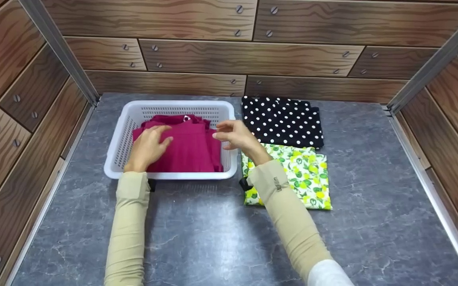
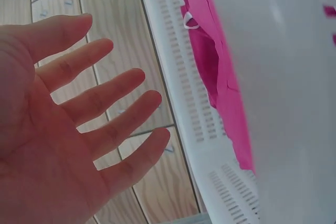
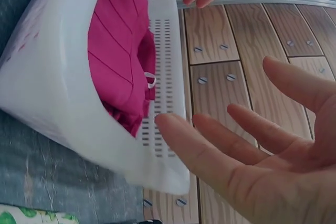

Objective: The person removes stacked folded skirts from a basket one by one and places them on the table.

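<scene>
A folded magenta garment lies inside a white plastic basket with slotted walls. A small white loop shows at one end of the cloth. Above the basket's left side hovers my left hand, its fingers spread and relaxed, holding nothing; the left wrist view shows the bare palm. Over the basket's right rim is my right hand, fingers loosely bent and apart, also holding nothing. In the right wrist view the right hand's fingers stand clear of the cloth.
Right of the basket lies a folded black cloth with white dots. Nearer to me is a folded lemon-print cloth, partly under my right forearm. The grey marbled tabletop is bounded by wood-patterned panels at the back and sides.
</scene>
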Tool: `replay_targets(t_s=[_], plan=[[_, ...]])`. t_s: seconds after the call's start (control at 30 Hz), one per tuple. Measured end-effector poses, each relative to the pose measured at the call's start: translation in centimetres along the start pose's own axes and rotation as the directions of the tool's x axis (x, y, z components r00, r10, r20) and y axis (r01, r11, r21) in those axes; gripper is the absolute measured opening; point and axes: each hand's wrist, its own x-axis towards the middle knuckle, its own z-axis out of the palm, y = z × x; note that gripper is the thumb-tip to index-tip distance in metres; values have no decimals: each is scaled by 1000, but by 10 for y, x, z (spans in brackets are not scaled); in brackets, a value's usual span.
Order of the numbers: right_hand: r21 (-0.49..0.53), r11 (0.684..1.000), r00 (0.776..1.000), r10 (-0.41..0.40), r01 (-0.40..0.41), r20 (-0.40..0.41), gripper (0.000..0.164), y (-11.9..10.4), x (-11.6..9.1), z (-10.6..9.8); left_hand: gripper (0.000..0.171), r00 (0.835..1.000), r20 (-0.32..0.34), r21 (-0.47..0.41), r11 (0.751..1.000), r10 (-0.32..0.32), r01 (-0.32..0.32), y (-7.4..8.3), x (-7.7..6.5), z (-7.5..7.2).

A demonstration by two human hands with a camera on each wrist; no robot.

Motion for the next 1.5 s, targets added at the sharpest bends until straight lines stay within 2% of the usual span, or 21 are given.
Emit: replay_targets(t_s=[0.3,0.5,0.6,0.73,0.9,1.13,1.27,1.37,1.5], plan=[[-50,996,998,69,-69,-14,54,1,9,15,39,999,7,-20,999,-44,44,-13,2,-9],[-90,990,994,107,-109,-27,57,0,17,28,42,987,-5,-112,981,-158,157,-25,2,-15],[-79,984,987,154,-157,-40,60,-3,23,32,46,970,13,-144,959,-244,243,-30,1,-19],[-67,972,973,220,-225,-74,64,-5,28,36,50,938,65,-171,923,-339,346,-33,2,-21],[-44,961,959,267,-272,-98,63,-2,30,40,54,906,131,-171,891,-402,420,-36,9,-23],[-14,961,955,274,-277,-114,66,10,35,48,64,845,164,-157,832,-509,532,-38,18,-25],[-16,968,959,246,-251,-143,72,17,38,52,64,844,178,-213,818,-505,534,-40,20,-20],[-33,971,960,229,-237,-161,80,22,40,57,66,846,230,-259,808,-481,529,-41,23,-17],[-57,967,958,235,-248,-166,88,31,42,63,73,838,303,-273,801,-453,532,-49,28,-15]])
